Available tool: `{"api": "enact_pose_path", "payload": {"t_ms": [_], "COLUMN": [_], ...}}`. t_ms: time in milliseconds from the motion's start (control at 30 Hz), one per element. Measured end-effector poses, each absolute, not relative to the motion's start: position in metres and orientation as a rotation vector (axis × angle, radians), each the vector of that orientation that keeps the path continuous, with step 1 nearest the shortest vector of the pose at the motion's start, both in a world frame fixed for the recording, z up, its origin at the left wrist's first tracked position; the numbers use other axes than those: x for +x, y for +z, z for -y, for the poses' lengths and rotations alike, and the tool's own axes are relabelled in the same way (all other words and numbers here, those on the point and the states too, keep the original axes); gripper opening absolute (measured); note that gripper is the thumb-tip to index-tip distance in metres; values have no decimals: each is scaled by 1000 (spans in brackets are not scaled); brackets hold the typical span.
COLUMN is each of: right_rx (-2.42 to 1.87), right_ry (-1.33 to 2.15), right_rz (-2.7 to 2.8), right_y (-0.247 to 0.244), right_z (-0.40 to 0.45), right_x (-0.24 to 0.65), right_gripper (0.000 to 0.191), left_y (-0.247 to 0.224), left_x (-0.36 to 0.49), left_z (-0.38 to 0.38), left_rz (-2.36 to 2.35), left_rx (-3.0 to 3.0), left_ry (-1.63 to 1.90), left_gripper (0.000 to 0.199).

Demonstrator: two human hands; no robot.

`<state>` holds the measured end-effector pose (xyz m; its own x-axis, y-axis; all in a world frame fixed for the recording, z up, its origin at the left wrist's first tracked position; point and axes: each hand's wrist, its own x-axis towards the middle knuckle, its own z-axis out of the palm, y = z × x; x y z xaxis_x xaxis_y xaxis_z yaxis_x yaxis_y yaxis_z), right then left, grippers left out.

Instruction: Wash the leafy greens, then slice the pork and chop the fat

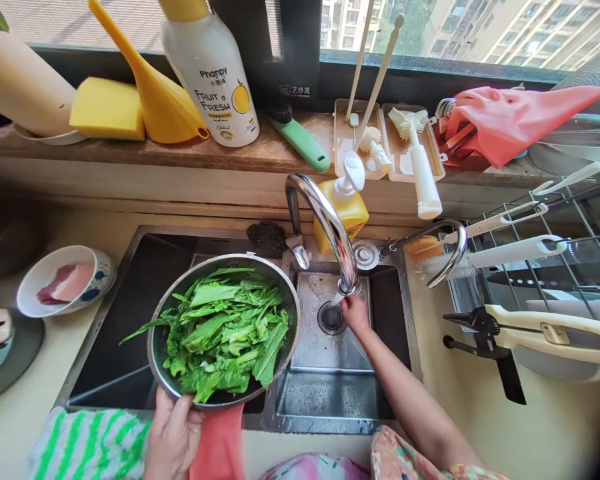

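left hand (174, 427) holds strainer (291, 293) (faucet (333, 223) beside)

The person's right sleeve (397, 455) is peach-orange, printed with muted green and reddish patches. The clothing at the waist (315, 467) is pale, patterned in pink, lilac and green.

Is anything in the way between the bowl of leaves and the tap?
Nothing visible stands between the bowl and the curved tap. The right hand is just under the tap's spout, though.
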<state>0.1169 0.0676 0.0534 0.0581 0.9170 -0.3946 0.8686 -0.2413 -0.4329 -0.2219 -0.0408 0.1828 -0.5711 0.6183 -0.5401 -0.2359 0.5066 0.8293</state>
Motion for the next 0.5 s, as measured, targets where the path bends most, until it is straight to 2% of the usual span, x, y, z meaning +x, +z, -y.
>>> {"api": "enact_pose_path", "payload": {"t_ms": [100,167,367,500], "right_rx": [-2112,-2084,-2326,-2272], "right_ry": [326,131,158,412], "right_rz": [1683,1695,1891,1970], "right_y": [102,127,147,140], "right_z": [-101,-125,-155,-131], "right_x": [143,151,155,140], "right_gripper": [39,41,29,28], "left_y": [188,192,195,195], "left_x": [-214,-211,-215,-217], "left_z": [39,39,47,52], "left_rz": [-1834,-1810,-1781,-1793], "left_rx": [344,350,302,273], "left_ry": [1191,1209,1257,1256], "left_gripper": [56,57,59,58]}}
